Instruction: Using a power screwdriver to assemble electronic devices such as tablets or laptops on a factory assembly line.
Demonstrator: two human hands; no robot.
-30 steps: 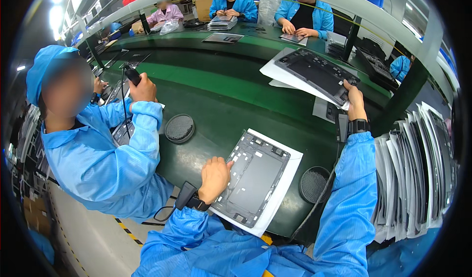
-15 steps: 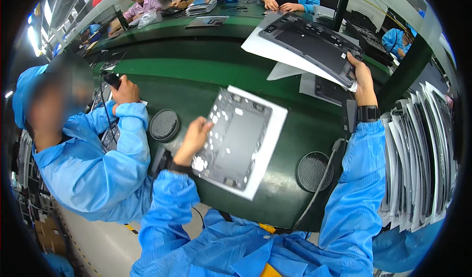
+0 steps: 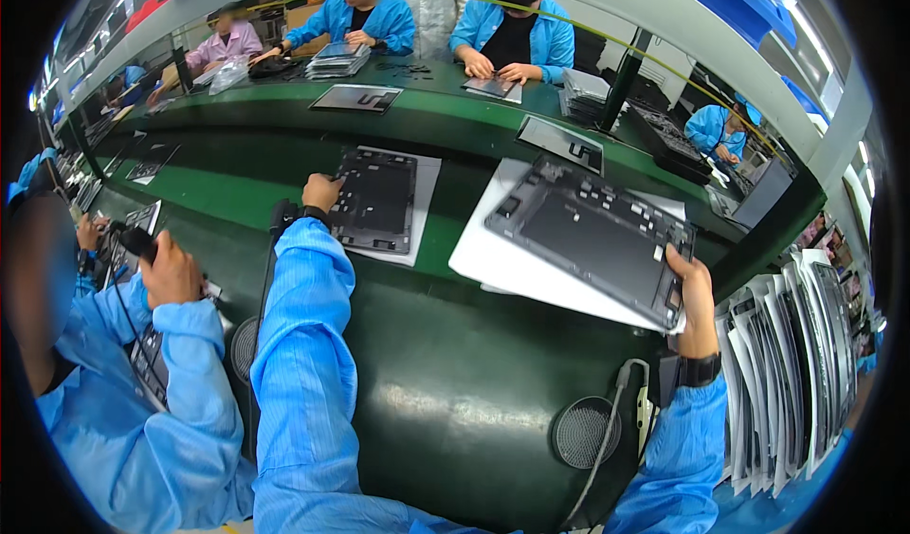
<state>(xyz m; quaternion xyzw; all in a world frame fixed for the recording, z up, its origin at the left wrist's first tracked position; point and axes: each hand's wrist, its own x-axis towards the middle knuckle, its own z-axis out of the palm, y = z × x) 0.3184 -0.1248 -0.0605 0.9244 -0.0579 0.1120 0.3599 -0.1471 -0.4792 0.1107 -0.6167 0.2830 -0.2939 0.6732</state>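
Observation:
My left hand (image 3: 322, 193) is stretched forward, its fingers closed at the left edge of a dark grey tablet housing (image 3: 379, 202). A white sheet (image 3: 427, 183) shows from under that housing, which rests on the green bench. On the right, my right hand (image 3: 692, 292) grips the near right corner of a second tablet housing (image 3: 578, 231), thumb on top. This one is tilted, with small white pieces along its edges. Another white sheet (image 3: 483, 245) sticks out beneath it; the fingers under the corner are hidden.
Round mesh-topped discs (image 3: 586, 433) sit on the bench (image 3: 445, 373), one partly behind my left sleeve. Upright housings and sheets (image 3: 787, 373) stand at right. A co-worker's hand (image 3: 171, 269) holds a black tool at left. Green posts (image 3: 768, 226) and a cable (image 3: 607, 449) flank my right arm.
My left hand has carried its housing forward, away from me, to the far part of the bench. My right hand and its housing sit lower in the picture as the view has shifted.

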